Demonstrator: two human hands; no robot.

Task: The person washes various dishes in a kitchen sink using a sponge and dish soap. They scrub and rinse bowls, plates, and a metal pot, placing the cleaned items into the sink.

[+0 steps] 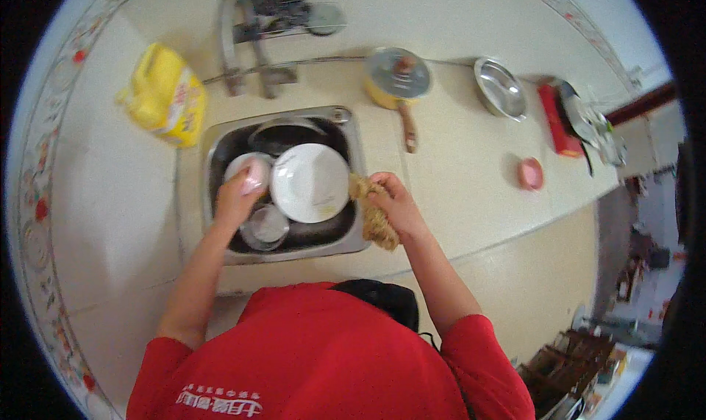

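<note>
My left hand [237, 197] reaches over the sink [361, 221] and grips a small pink object [255, 178], perhaps a bowl or cup, blurred. Behind it a white bowl [234, 163] is partly covered by that hand. Beside these a white plate [310, 183] spans the middle of the basin. Nearer to me sits a clear bowl [267, 228] that looks like glass. In my right hand [394, 202], at the sink's right rim, a crumpled tan scrubbing cloth [379, 224] hangs down. A large rounded dish or pan lies partly hidden at the back of the basin.
A yellow jug [165, 100] stands left of the sink, the faucet [262, 62] behind it. Rightward on the counter are a lidded yellow saucepan [397, 84], a metal basin [500, 88], a pink bowl [530, 174] and a red box [558, 122]. The counter's front edge slants to the right.
</note>
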